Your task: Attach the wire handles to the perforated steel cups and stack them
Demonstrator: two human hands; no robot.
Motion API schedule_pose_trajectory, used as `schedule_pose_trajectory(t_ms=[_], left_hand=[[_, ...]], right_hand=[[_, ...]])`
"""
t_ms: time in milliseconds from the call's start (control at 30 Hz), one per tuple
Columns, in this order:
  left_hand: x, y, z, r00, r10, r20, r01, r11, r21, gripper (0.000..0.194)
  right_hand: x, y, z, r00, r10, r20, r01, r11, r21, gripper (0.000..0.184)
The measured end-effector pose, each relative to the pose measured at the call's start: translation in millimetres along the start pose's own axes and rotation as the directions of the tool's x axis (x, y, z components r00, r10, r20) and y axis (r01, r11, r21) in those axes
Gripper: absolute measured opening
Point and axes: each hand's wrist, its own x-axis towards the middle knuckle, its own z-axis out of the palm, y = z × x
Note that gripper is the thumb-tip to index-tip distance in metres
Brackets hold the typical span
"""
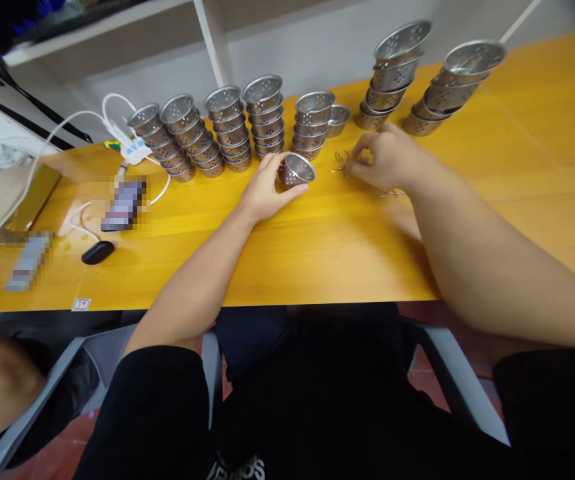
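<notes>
My left hand (267, 189) is wrapped around a small perforated metal cup (297, 171), tilted with its mouth towards the right, just above the table. To its right, my right hand (384, 160) has its fingers pinched at some thin curled metal wire pieces (343, 161); motion blur hides how many are between the fingertips. Another thin wire piece (392, 193) lies under the right wrist. Behind my hands stand a short stack of perforated cups (312, 123) and a single cup (338, 121) beside it.
More cup stacks line the back left (227, 130) and back right (392, 73), some leaning. A phone (124, 205), a second phone-like device (28, 261), a black mouse-shaped object (98, 253) and a white power strip (136, 151) with cables occupy the left. Another person's arm (2, 360) shows at lower left.
</notes>
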Motion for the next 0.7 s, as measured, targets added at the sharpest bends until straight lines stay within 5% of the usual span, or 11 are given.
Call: schedule_pose_trajectory(t_ms=[100, 167, 267, 367, 500, 700], left_hand=[[-2.1, 7.8, -2.0, 1.000, -0.011, 0.015, 0.011, 1.000, 0.012, 0.080], [-3.2, 13.5, -2.7, 1.000, -0.015, 0.025, 0.014, 1.000, 0.019, 0.075], [-3.7, 18.8, -3.2, 0.998, 0.012, 0.063, -0.013, 1.000, 0.010, 0.075], [-2.6, 16.4, -2.4, 0.994, 0.054, 0.097, -0.051, 0.998, -0.025, 0.082], [-0.9, 4.1, 3.1, 0.990, 0.093, 0.109, -0.089, 0.995, -0.040, 0.096], [-5.5, -5.0, 6.9, 0.989, 0.069, 0.128, -0.063, 0.997, -0.053, 0.080]], right_hand=[[-9.3, -14.7, -1.2, 0.988, -0.109, -0.108, 0.130, 0.968, 0.214, 0.033], [-14.5, -25.1, 3.9, 0.976, -0.201, -0.078, 0.215, 0.877, 0.430, 0.041], [-19.2, -39.1, 18.8, 0.951, -0.310, 0.001, 0.236, 0.727, 0.645, 0.082], [-20.0, -47.2, 32.4, 0.936, -0.352, -0.002, 0.254, 0.671, 0.697, 0.109], [-14.5, -42.5, 33.3, 0.938, -0.339, -0.074, 0.293, 0.662, 0.690, 0.104], [33.6, -9.0, 4.8, 0.874, -0.188, -0.447, 0.453, 0.648, 0.613, 0.093]])
